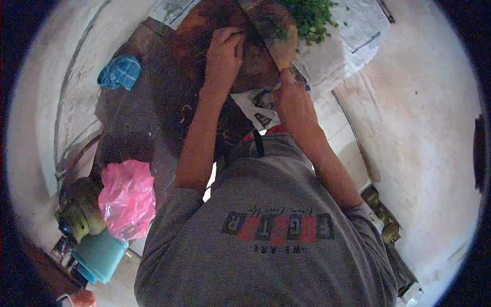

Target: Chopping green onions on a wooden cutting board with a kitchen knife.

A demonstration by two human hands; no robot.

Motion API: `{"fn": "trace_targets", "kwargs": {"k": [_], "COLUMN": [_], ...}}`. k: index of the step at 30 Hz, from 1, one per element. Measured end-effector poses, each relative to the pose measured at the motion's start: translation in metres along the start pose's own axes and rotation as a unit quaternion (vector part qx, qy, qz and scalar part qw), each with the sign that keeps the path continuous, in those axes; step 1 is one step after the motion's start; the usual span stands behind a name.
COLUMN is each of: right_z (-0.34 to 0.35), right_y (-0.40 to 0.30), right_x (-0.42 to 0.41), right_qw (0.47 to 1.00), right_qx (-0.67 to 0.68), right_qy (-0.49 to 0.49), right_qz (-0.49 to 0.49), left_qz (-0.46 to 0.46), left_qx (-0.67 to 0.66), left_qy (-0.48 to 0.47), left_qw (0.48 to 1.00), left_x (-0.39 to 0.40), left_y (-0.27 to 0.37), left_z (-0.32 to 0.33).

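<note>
My left hand (226,48) is at the upper middle with its fingers curled, over a dark brown chopping surface (255,71). Whether anything is between those fingers is hidden. My right hand (288,53) reaches up just to the right, blurred and partly lost against a flat tan shape with a straight dark edge, possibly a broad blade; its grip is unclear. Beyond it lies a heap of chopped green leaves or stalks (314,19), apparently spring onion, on a pale plastic sheet (333,57). Loose green bits are scattered beside the heap.
A crumpled blue checked cloth (121,72) rests on the dark tabletop (130,126) at left. Nearer me are a pink plastic bag (128,199), several green fruits or vegetables (82,215) and a turquoise plastic container (101,255). A pale wall (418,153) rises at right.
</note>
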State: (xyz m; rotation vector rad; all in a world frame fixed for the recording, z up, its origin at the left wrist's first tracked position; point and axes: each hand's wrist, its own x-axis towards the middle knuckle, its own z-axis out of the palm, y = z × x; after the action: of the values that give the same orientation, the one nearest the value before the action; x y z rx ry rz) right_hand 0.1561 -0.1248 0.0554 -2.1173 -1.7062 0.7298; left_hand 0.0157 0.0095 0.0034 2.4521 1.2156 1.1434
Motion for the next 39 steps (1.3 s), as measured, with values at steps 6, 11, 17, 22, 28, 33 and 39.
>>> {"fn": "trace_targets", "kwargs": {"k": [6, 11, 17, 22, 28, 33, 39], "right_z": [-0.002, -0.011, -0.024, -0.019, -0.018, -0.014, -0.006], "right_y": [0.0, 0.022, 0.01, 0.003, 0.001, -0.002, -0.004], "right_x": [-0.011, -0.017, -0.007, -0.013, -0.015, -0.019, -0.017], "right_qw": [0.996, 0.999, 0.999, 0.999, 0.998, 0.999, 0.998], "right_qx": [0.017, 0.016, 0.016, 0.022, 0.052, 0.042, 0.014], "right_qy": [-0.056, -0.001, -0.01, -0.027, -0.024, -0.016, -0.038], "right_qz": [0.072, 0.042, 0.049, 0.01, 0.006, -0.002, 0.041], "left_qz": [-0.016, -0.03, -0.034, -0.038, -0.022, -0.024, -0.02], "left_qx": [-0.002, -0.002, -0.015, -0.022, -0.009, -0.011, -0.023], "left_qy": [0.011, -0.009, 0.005, 0.017, 0.025, 0.022, 0.009], "left_qw": [1.0, 1.0, 0.999, 0.999, 0.999, 0.999, 0.999], "left_x": [-0.001, 0.004, 0.005, 0.004, 0.002, 0.0, -0.002], "left_y": [0.006, 0.007, 0.004, 0.002, 0.001, 0.0, -0.004], "left_z": [0.0, -0.003, -0.002, -0.001, -0.002, -0.004, -0.001]}}
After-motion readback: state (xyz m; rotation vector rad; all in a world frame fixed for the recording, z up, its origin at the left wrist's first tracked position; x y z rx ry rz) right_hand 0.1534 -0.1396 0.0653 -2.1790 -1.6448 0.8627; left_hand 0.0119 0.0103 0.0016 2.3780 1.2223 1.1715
